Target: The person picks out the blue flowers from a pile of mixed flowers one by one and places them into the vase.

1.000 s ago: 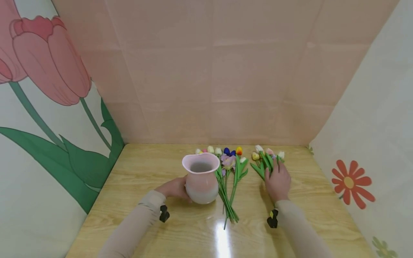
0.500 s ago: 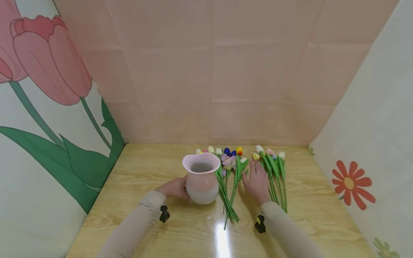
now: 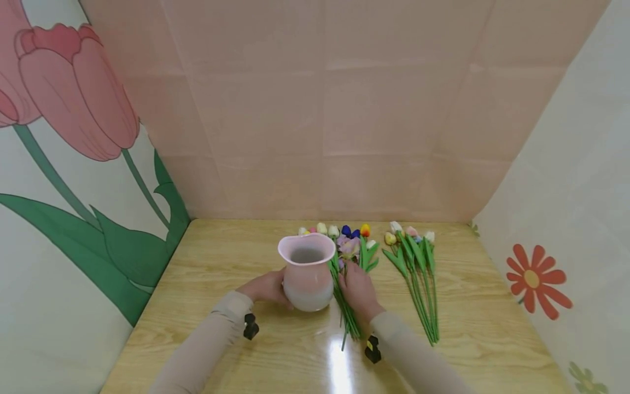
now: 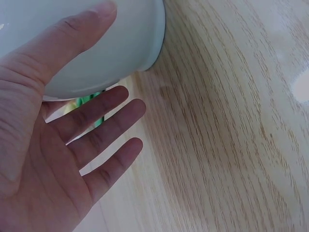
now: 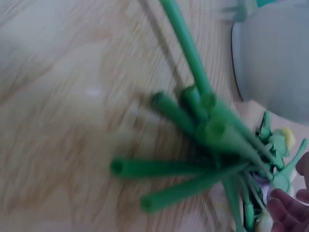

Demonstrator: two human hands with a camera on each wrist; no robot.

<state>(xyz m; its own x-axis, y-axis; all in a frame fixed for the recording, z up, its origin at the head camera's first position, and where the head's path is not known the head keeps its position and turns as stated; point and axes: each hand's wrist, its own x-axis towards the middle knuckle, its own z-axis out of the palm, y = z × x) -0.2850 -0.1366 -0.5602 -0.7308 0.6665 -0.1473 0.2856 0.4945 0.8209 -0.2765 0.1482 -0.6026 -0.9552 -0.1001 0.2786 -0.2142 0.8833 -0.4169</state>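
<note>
A round vase [image 3: 308, 284], pink above and pale below with a flared rim, stands upright left of the flowers. My left hand [image 3: 268, 287] holds its left side; in the left wrist view the thumb [image 4: 72, 38] lies across the glossy wall and the other fingers reach behind it. My right hand [image 3: 359, 287] is over the green stems of the middle bunch of artificial flowers [image 3: 349, 247], fingertips by a purple bloom. In the right wrist view, its loosely bent fingers [image 5: 285, 208] are beside the blooms, a gap between thumb and fingers. Stem ends [image 5: 178, 188] point towards the camera.
To the right lies a second bunch, of artificial tulips [image 3: 415, 268] with white, pink and yellow heads. All of it is on a wood-grain table [image 3: 221, 246]. A pink backdrop [image 3: 320, 137] stands behind, with printed flower panels at both sides.
My right hand has moved left, from the right-hand tulips across to the middle bunch, uncovering those tulips. The left hand and the vase have stayed put.
</note>
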